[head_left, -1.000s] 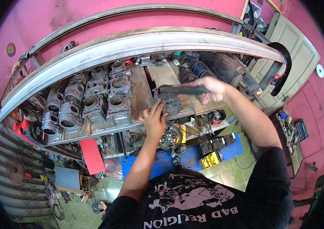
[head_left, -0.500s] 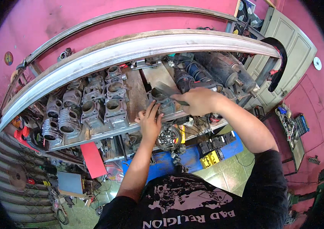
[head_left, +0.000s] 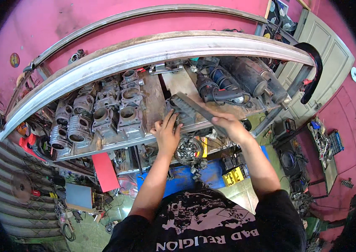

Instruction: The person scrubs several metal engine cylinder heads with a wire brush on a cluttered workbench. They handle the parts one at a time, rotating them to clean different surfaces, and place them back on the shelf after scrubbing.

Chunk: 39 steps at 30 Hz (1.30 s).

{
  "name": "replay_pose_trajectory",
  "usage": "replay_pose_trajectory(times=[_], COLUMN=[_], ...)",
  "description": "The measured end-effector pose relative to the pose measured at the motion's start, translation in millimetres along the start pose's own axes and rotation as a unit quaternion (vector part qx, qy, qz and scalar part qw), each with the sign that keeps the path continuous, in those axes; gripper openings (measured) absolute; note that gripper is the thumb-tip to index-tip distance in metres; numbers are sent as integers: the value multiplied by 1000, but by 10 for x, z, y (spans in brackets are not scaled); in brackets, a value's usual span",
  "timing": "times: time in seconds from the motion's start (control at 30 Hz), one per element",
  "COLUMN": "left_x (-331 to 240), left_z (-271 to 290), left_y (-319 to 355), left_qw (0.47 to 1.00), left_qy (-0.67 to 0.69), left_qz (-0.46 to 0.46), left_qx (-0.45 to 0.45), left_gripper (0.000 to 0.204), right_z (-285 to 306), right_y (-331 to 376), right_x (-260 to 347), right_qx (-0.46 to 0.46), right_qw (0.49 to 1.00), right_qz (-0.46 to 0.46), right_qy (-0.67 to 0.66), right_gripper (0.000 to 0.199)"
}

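On the front part of the shelf sits a grey metal engine cylinder block (head_left: 189,121), partly hidden by my hands and the brush. My left hand (head_left: 167,132) grips its left side, with fingers bent against the metal. A long-handled wire brush (head_left: 201,111) is in the closed fingers of my right hand (head_left: 230,126). Its bristle end lies over the top of the block, and the handle runs down to the right into my palm.
More cylinder blocks (head_left: 129,119) stand in rows at the left. Corded power tools (head_left: 222,96) and dark mufflers (head_left: 245,73) lie to the right. A pale metal beam (head_left: 161,50) crosses above the shelf. A round engine part (head_left: 188,149) sits below its front edge.
My right hand has drawn back to the right and nearer to me, and the brush now slants with its bristles showing. My left hand remains on the cylinder block. The view has shifted slightly.
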<state>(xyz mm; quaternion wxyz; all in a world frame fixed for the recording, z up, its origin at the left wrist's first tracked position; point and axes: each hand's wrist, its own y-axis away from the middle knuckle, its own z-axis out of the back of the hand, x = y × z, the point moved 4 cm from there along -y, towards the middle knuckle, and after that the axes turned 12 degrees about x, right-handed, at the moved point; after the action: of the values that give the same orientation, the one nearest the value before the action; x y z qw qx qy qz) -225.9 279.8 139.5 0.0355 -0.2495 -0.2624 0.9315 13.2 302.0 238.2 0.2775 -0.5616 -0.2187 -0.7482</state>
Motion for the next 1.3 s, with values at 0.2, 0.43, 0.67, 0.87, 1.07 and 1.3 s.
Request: replay_pose_trajectory(times=[0.2, 0.43, 0.67, 0.87, 1.07, 1.3], left_x=[-41, -77, -162, -198, -255, -136], left_z=[25, -17, -26, -59, 19, 361], left_y=[16, 35, 37, 45, 11, -124], left_qw=[1000, 999, 998, 996, 997, 990], left_qy=[-11, 5, -24, -17, -44, -99], left_qz=[5, 35, 40, 83, 51, 60], left_qx=[-4, -3, -34, -12, -48, -76], left_gripper=[50, 49, 49, 47, 32, 31], right_z=[46, 36, -147, -527, -501, -621], right_y=[60, -518, -592, -454, -733, -930], right_x=[-375, -546, -566, -150, -396, -374], right_qx=[-172, -167, -196, -164, -204, -198], right_qw=[936, 771, 771, 824, 814, 849], right_qz=[55, 33, -26, 101, 129, 155], right_qy=[303, 614, 605, 533, 528, 465], right_gripper=[56, 52, 67, 81, 53, 45])
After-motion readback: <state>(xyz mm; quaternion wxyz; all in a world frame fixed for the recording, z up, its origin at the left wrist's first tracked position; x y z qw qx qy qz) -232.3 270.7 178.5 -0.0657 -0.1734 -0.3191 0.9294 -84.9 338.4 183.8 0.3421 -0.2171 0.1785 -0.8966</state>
